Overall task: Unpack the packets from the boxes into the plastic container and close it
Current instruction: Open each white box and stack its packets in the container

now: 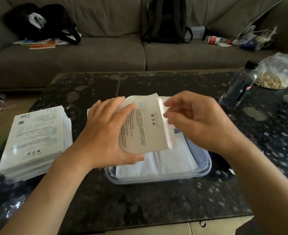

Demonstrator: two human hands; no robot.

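Over the plastic container (156, 181), the left grip (106, 131) clasps a tilted box (145, 126); the right grip (195, 122), loosely curled, empty, should slide packets (173, 160) out squarely.

Left hand (106, 131) grips box (145, 126); right hand (195, 122) fingers curled.

The box (145, 126) and the stacked boxes (36, 136) are white with black print and teal bars, the packets (172, 160) plain white, the plastic container (206, 165) clear bluish, the counter (140, 200) black speckled grey.
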